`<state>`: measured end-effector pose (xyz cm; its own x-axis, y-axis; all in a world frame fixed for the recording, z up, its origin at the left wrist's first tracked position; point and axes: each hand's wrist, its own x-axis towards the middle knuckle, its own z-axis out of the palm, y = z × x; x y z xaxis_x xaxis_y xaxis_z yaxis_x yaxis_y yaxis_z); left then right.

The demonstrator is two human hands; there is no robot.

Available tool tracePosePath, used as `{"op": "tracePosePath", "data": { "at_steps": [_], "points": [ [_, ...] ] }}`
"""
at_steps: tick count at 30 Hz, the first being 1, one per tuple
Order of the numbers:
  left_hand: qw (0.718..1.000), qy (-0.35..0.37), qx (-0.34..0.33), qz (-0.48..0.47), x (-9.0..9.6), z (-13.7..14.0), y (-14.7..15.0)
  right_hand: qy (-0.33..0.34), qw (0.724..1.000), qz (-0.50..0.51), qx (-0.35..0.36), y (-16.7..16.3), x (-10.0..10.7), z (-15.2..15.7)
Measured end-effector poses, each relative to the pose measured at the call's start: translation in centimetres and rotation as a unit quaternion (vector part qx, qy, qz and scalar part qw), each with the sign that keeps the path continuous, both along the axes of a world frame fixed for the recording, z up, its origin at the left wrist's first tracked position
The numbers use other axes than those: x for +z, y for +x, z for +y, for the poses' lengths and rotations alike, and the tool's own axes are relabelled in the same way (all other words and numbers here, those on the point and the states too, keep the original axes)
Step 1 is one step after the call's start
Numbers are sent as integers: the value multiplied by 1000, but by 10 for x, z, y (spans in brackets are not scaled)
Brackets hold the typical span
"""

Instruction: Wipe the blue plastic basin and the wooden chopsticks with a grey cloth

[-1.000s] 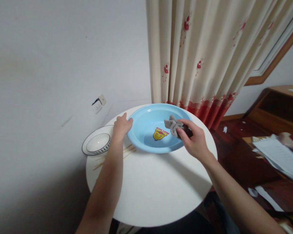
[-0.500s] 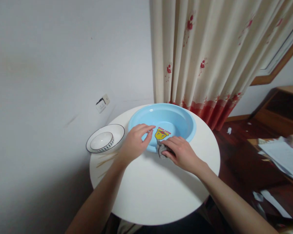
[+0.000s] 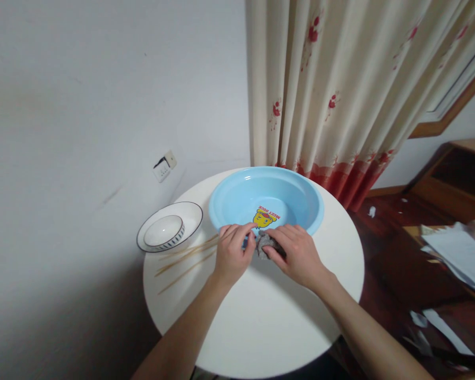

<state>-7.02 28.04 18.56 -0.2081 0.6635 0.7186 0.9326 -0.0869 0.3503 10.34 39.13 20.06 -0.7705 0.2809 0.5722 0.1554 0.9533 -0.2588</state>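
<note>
A light blue plastic basin (image 3: 267, 179) with a yellow duck print and "MEET DUCK" lettering on its bottom stands on the round white table (image 3: 277, 327). My right hand (image 3: 296, 253) grips a crumpled grey cloth (image 3: 264, 245) at the basin's near rim. Beside it, my left hand (image 3: 233, 250) closes on the same rim, fingers over the top and thumb nearer me; a bit of blue shows between them. Both hands hide part of the near rim.
Left of the basin, a white bowl (image 3: 164, 232) sits inside a larger dark-rimmed dish (image 3: 192, 215), near the wall. Several chopsticks (image 3: 186, 272) lie on the table by my left forearm. A curtain (image 3: 320, 95) hangs behind; papers (image 3: 455, 250) lie at the right.
My left hand has come down and toward me, from over the basin onto its near rim. My right hand with the cloth has shifted slightly. The chopsticks now show more fully.
</note>
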Motion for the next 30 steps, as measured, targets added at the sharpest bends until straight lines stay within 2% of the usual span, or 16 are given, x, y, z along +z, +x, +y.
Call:
{"op": "tracePosePath", "data": {
  "at_steps": [6,11,16,20,23,26,30],
  "points": [
    [999,17,14,27,-5,3,-8,13,1000,-2,-12,-7,0,-3],
    [998,32,12,47,-3,1,-9,43,998,40,-6,-4,-6,5],
    [997,59,2,52,-1,3,-9,78,993,86,25,15,-14,37],
    [997,60,-3,46,-2,5,-10,76,990,113,45,30,-19,74],
    [997,63,-4,42,-2,5,-10,72,985,152,44,33,-23,90],
    [997,63,1,39,-1,5,-10,66,980,186,22,29,-27,86],
    [997,59,13,41,-2,5,-9,63,979,194,-6,18,-26,53]
  ]
}}
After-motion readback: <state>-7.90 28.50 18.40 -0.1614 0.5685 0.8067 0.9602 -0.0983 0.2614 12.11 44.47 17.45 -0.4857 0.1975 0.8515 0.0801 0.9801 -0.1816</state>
